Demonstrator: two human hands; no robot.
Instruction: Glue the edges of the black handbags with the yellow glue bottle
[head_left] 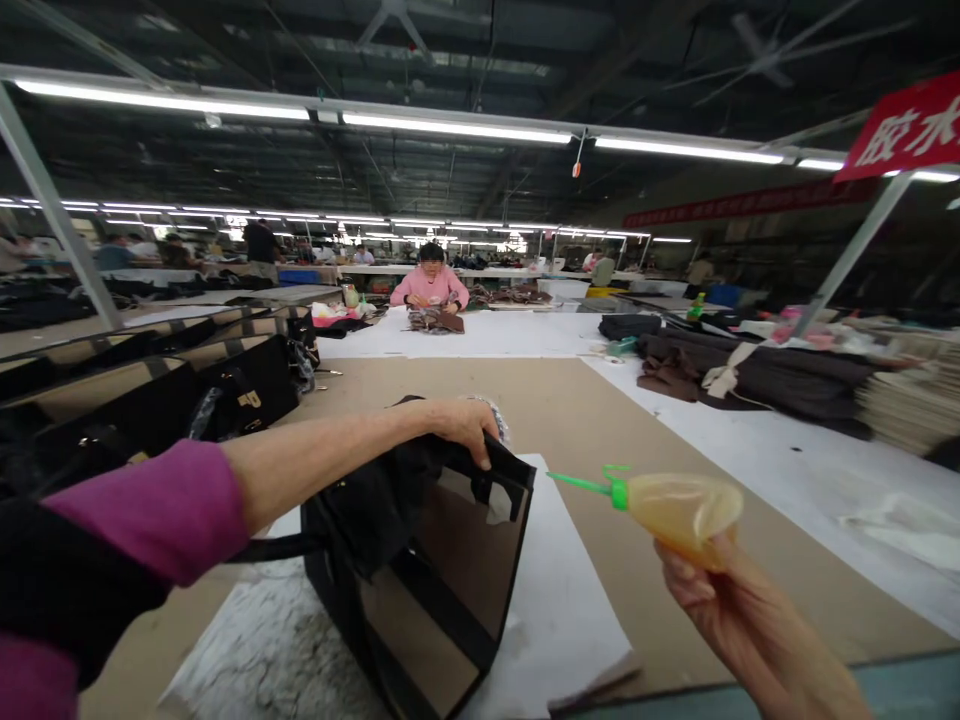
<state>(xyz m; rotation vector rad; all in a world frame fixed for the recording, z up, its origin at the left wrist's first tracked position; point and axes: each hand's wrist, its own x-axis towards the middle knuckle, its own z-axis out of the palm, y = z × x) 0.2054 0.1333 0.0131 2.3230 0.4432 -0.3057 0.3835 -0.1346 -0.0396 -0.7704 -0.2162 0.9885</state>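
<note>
Standing nr the bench rn & a few things make me nervous tbh. The left hand (463,424) is closed over the top edge of a black bag (431,590), so the bag sits tilted right below those fingers. Can't tell how many fingertips are tucked behind the edge. The right hand (739,600) is curled round a squeeze bottle (681,505), only part closed b/c the bottle fills it, w/ the green nozzle (581,484) poking out past the fingers toward the left hand. Tip's near the bag's edge, not touching afaict.

Main risk imo: press too hard & the amber liquid could spurt on the bag or the left fingers, b/c the nozzle points that way. Drips could also land on the white sheet (559,590), below the gap btwn both hands, & the bag might pick them up from there. 2nd: only the left fingers have the bag, so a weak grip = it slumps & knocks the tip. The other bags (251,385), off to the left of those fingers, are prob ok.
</note>
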